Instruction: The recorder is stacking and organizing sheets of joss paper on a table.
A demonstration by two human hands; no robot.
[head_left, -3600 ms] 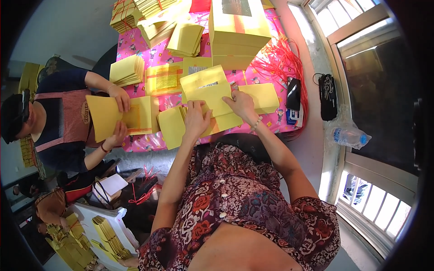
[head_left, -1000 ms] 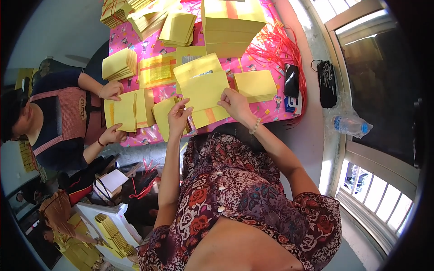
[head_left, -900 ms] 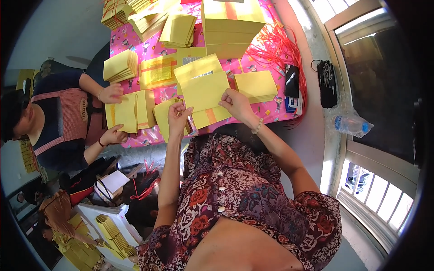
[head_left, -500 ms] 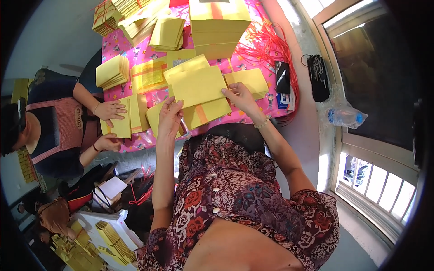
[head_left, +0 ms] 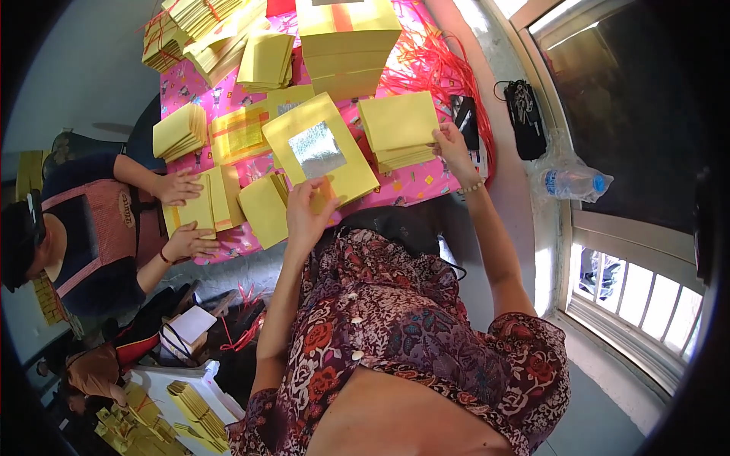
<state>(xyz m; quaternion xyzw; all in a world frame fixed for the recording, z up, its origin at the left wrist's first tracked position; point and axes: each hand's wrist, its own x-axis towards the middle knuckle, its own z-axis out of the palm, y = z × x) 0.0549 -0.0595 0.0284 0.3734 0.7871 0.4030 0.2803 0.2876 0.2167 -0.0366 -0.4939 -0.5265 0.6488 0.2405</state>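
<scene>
On the pink patterned table, a stack of yellow paper sheets [head_left: 353, 178] lies before me, its top sheet bearing a silver square [head_left: 316, 149]. My left hand [head_left: 308, 214] rests at the near edge of that stack, thumb and forefinger apart. To the right, my right hand [head_left: 454, 152] pinches the right edge of a folded yellow sheet [head_left: 399, 120], which lies on a small pile of similar folded sheets. Another folded yellow bundle [head_left: 265, 213] is left of my left hand.
A co-worker's hands [head_left: 182, 190] press yellow folded paper on the left. Tall yellow paper stacks [head_left: 346, 57] and tied bundles [head_left: 163, 42] stand at the back. Red cords [head_left: 433, 68] heap at the right, near a black phone [head_left: 464, 114]. A plastic bottle [head_left: 574, 183] lies by the window.
The folded yellow sheet held between both hands went right onto the small pile. My left hand let go of it and came to the stack, where a silver square now shows.
</scene>
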